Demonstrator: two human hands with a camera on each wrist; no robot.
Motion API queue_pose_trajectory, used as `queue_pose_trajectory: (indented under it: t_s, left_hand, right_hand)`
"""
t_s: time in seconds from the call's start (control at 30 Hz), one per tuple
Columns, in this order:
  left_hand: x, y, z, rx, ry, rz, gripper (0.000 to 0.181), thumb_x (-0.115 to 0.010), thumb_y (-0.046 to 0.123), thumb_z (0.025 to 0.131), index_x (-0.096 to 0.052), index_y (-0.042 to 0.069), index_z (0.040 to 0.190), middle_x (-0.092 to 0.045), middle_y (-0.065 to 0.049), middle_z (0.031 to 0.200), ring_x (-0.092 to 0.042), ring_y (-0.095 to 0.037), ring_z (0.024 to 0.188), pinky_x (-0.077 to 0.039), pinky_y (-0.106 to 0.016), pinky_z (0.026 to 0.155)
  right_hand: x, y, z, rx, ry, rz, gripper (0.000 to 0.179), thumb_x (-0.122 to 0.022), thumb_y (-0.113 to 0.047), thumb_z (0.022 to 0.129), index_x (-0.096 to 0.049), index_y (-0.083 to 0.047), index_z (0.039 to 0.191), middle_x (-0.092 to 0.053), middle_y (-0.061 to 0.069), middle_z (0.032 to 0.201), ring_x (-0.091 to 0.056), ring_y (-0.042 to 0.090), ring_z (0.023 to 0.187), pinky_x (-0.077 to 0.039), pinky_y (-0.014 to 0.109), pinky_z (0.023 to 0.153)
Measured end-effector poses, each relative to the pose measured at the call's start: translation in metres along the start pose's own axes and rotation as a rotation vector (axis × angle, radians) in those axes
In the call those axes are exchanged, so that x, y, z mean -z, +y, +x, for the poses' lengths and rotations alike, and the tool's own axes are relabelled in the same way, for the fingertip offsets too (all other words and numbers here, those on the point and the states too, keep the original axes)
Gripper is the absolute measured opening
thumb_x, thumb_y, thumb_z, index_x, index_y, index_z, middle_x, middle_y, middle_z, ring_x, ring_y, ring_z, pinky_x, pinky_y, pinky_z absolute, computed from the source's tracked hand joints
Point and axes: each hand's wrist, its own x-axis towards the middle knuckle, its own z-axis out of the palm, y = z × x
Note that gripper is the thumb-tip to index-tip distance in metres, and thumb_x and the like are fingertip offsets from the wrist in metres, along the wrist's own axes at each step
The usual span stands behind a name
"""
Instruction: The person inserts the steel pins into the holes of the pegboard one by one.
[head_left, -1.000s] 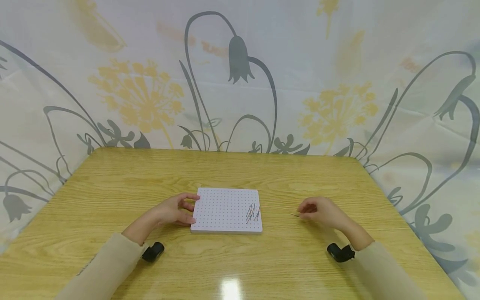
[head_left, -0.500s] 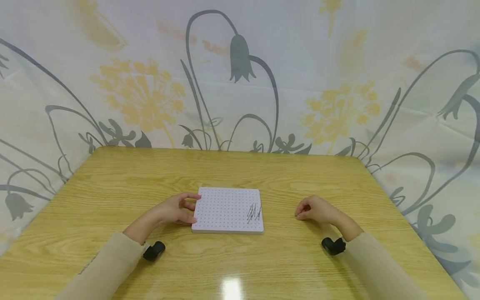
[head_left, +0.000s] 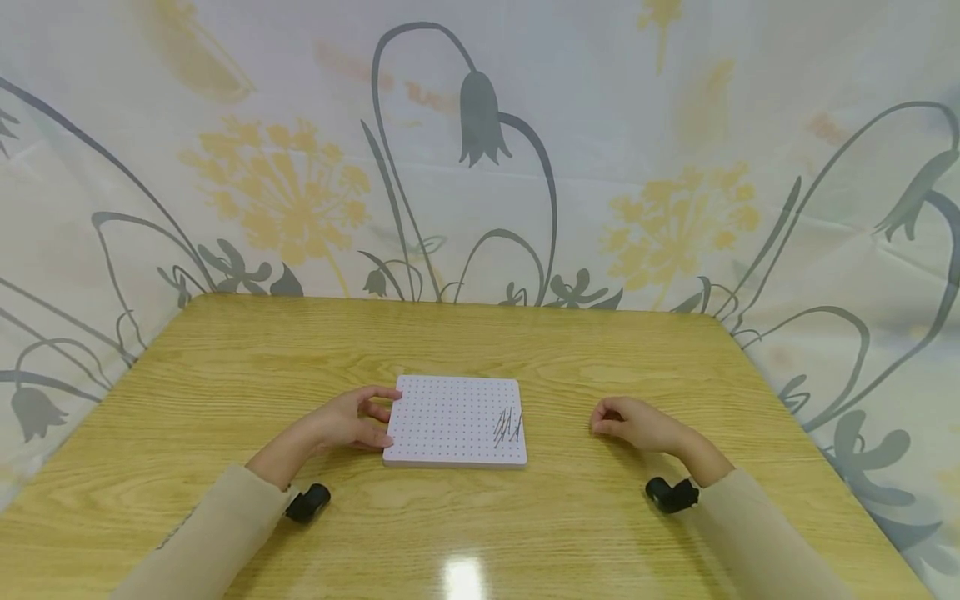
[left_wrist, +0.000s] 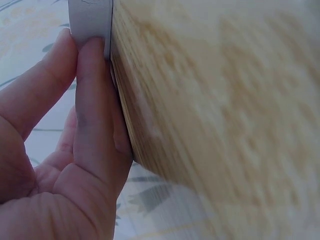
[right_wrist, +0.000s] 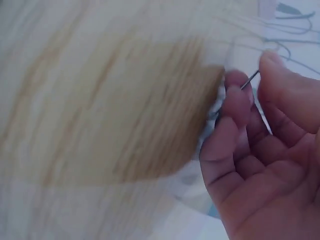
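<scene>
A white board (head_left: pixel 442 417) with a grid of small holes lies flat on the table. Several thin dark metal pins (head_left: pixel 505 427) slant up at its right side. My left hand (head_left: pixel 356 418) holds the board's left edge, fingers and thumb spread along it; in the left wrist view, fingertips touch the white edge (left_wrist: pixel 89 20). To the right of the board, my right hand (head_left: pixel 633 423) hovers with thumb and fingers brought together. The right wrist view shows a thin metal pin (right_wrist: pixel 251 80) pinched there, and another shiny thin length (right_wrist: pixel 262 117) across the curled fingers.
The wood-grain table (head_left: pixel 465 342) spreads around the board. A flower-printed cloth (head_left: pixel 315 100) hangs behind the table and along both sides. Black wrist cameras (head_left: pixel 308 503) sit at both sleeves.
A second ago a pin stuck out leftward from my right fingertips; now it is not visible in the head view. The right hand shifted slightly left. The left hand kept its place.
</scene>
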Motion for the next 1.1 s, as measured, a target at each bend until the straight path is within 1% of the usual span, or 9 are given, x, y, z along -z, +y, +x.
queue_pose_trajectory:
  t_s: [0.07,0.17,0.27,0.33,0.4,0.6,0.8,1.1]
  left_hand:
    - [0.000,0.001,0.000,0.000,-0.001,-0.003,0.069,-0.072,-0.006,0.076,-0.040,0.001,0.137,-0.047,-0.020,0.111,-0.054,-0.023,0.088,-0.051,-0.033,0.073]
    - [0.000,0.001,0.000,-0.005,-0.006,-0.001,0.069,-0.072,-0.006,0.076,-0.040,0.000,0.137,-0.047,-0.020,0.110,-0.054,-0.023,0.088,-0.052,-0.033,0.073]
    - [0.000,0.001,0.000,0.000,0.001,-0.004,0.068,-0.072,-0.006,0.076,-0.041,0.001,0.137,-0.047,-0.020,0.110,-0.055,-0.023,0.087,-0.052,-0.033,0.073]
    - [0.000,0.001,0.000,0.000,-0.002,-0.004,0.068,-0.072,-0.006,0.077,-0.040,0.000,0.137,-0.047,-0.021,0.110,-0.055,-0.023,0.087,-0.052,-0.033,0.073]
    - [0.000,0.000,0.000,0.005,0.006,-0.009,0.068,-0.072,-0.007,0.076,-0.041,0.001,0.136,-0.047,-0.020,0.110,-0.056,-0.023,0.086,-0.052,-0.034,0.073]
    - [-0.001,0.000,0.000,-0.007,-0.009,-0.018,0.068,-0.071,-0.008,0.076,-0.039,-0.001,0.137,-0.046,-0.021,0.110,-0.059,-0.022,0.085,-0.052,-0.034,0.073]
    - [-0.001,0.000,0.000,-0.001,-0.003,-0.015,0.068,-0.071,-0.008,0.077,-0.040,0.000,0.136,-0.046,-0.021,0.110,-0.059,-0.022,0.085,-0.052,-0.033,0.072]
    - [0.000,0.001,0.000,-0.005,-0.002,0.010,0.068,-0.072,-0.005,0.077,-0.040,0.000,0.137,-0.047,-0.021,0.111,-0.056,-0.023,0.086,-0.052,-0.033,0.073]
  right_hand:
    - [-0.001,-0.001,0.000,-0.006,0.027,0.048,0.012,-0.051,-0.010,0.096,-0.055,0.000,0.092,-0.055,0.004,0.079,-0.049,0.013,0.069,-0.045,0.026,0.062]
    - [-0.003,-0.003,0.000,-0.010,0.095,0.103,0.009,-0.053,-0.007,0.095,-0.054,0.001,0.091,-0.055,0.007,0.078,-0.053,0.016,0.068,-0.049,0.027,0.060]
    - [-0.006,-0.008,0.001,-0.007,0.152,0.115,0.008,-0.057,-0.006,0.092,-0.058,0.002,0.093,-0.058,0.008,0.080,-0.057,0.018,0.070,-0.051,0.028,0.062]
    - [-0.009,-0.012,0.001,-0.004,0.164,0.125,0.009,-0.058,-0.005,0.092,-0.060,0.003,0.093,-0.060,0.009,0.081,-0.059,0.019,0.070,-0.052,0.028,0.062]
    - [-0.011,-0.015,0.001,0.001,0.163,0.141,0.010,-0.059,-0.005,0.091,-0.061,0.004,0.093,-0.061,0.010,0.081,-0.061,0.020,0.070,-0.052,0.029,0.062]
    - [-0.019,-0.025,0.003,0.044,0.164,0.193,0.009,-0.060,-0.006,0.091,-0.059,0.002,0.091,-0.064,0.013,0.081,-0.063,0.024,0.070,-0.053,0.032,0.063]
    - [-0.025,-0.039,0.007,0.069,0.155,0.296,0.008,-0.059,-0.004,0.090,-0.056,0.004,0.091,-0.066,0.019,0.084,-0.064,0.031,0.077,-0.054,0.037,0.068]
    - [-0.034,-0.053,0.015,0.123,0.115,0.379,0.008,-0.054,-0.002,0.093,-0.050,0.006,0.093,-0.066,0.024,0.091,-0.064,0.036,0.085,-0.053,0.041,0.071]
